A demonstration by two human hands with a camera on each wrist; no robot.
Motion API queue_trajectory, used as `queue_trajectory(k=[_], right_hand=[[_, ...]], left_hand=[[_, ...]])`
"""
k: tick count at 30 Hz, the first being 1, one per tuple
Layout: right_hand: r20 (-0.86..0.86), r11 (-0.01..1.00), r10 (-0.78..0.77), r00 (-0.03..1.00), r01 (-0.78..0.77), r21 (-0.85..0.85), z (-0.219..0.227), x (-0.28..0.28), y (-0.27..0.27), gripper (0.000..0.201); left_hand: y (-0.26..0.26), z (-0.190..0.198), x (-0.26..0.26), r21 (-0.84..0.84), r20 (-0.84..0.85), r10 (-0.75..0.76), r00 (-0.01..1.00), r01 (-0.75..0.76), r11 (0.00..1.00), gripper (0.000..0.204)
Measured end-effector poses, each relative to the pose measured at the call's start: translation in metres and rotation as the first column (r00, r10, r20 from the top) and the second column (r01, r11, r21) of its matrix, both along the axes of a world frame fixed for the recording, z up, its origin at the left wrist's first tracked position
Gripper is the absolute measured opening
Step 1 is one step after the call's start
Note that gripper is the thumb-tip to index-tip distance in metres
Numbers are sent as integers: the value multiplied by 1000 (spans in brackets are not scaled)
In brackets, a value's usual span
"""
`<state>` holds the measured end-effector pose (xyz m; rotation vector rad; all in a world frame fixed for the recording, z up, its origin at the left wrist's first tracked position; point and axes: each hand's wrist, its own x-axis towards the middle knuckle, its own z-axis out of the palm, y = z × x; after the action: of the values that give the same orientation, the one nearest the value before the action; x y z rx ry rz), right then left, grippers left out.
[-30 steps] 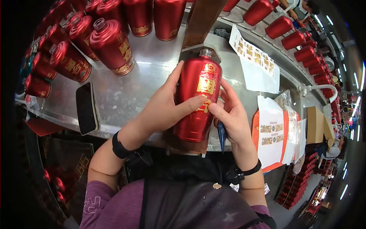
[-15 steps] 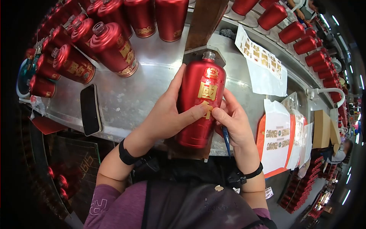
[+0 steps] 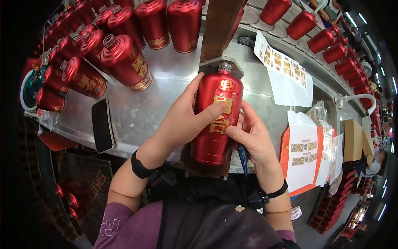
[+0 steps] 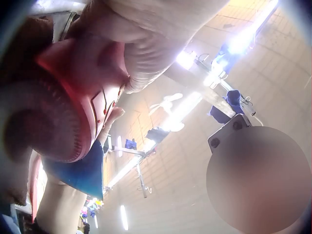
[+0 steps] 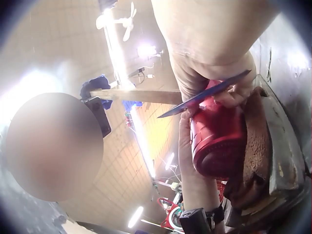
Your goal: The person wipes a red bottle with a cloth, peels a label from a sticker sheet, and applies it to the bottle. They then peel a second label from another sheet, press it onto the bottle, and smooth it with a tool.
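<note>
A red bottle (image 3: 209, 147) with a clear glass neck leans on a brown padded rest (image 3: 195, 166), its neck pointing away. Gold characters (image 3: 217, 127) run down its front. My left hand (image 3: 176, 118) grips the bottle's left side, and its thumb presses on the upper character. From the right, my right hand (image 3: 258, 141) holds the bottle, thumb at the edge of the lower character. A slim blue pointed tool (image 3: 243, 159) is tucked in the right hand, its tip toward me; in the right wrist view the tool (image 5: 209, 93) crosses in front of the bottle (image 5: 219, 134).
Several red bottles (image 3: 126, 62) stand at the left and back of the metal table (image 3: 137, 110). A phone (image 3: 102, 126) lies at left. Gold sticker sheets (image 3: 286, 68) and more sheets (image 3: 302, 145) lie at right. A wooden post (image 3: 215, 29) rises behind; bottles (image 3: 301, 25) line a conveyor.
My left thumb has slid from between the two characters up onto the upper one. My right thumb sits slightly lower, showing more of the lower character. The blue tool stays in the right hand.
</note>
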<state>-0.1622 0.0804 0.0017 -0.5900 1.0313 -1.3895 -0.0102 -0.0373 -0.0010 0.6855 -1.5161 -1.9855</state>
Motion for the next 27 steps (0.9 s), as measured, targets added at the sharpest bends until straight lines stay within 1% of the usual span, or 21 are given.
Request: queue_trajectory(k=[2, 11, 15, 17, 18, 20, 21, 23, 27], right_hand=[[-12, 1000, -5, 1000, 5, 7, 1, 0, 0, 86], [7, 1000, -3, 1000, 3, 1, -2, 0, 0, 85], [38, 1000, -8, 999, 9, -29, -4, -1, 1, 82], [91, 1000, -15, 996, 13, 20, -3, -3, 2, 78], [90, 1000, -14, 996, 12, 18, -2, -2, 2, 78], [15, 1000, -8, 1000, 8, 19, 2, 0, 0, 76], [16, 1000, -9, 1000, 9, 16, 3, 0, 0, 76], [26, 1000, -13, 1000, 12, 27, 4, 0, 1, 75], [40, 1000, -24, 999, 23, 19, 0, 1, 1, 75]], left_hand=[[1, 3, 0, 40, -46, -7, 999, 8, 999, 87], [2, 0, -1, 24, -61, 6, 998, -5, 1000, 82], [-3, 3, -4, 19, -8, 24, 1000, -24, 1000, 79], [-7, 6, -9, 89, 43, 90, 995, -94, 992, 74], [-10, 5, -12, 88, 43, 91, 995, -95, 992, 74], [-14, 3, -16, 120, 19, 91, 996, -93, 988, 66], [-14, 4, -18, 117, 20, 90, 996, -92, 989, 66], [-12, 5, -22, 169, -37, 117, 992, -109, 980, 55], [-10, 3, -25, 147, -40, 124, 991, -117, 982, 50]])
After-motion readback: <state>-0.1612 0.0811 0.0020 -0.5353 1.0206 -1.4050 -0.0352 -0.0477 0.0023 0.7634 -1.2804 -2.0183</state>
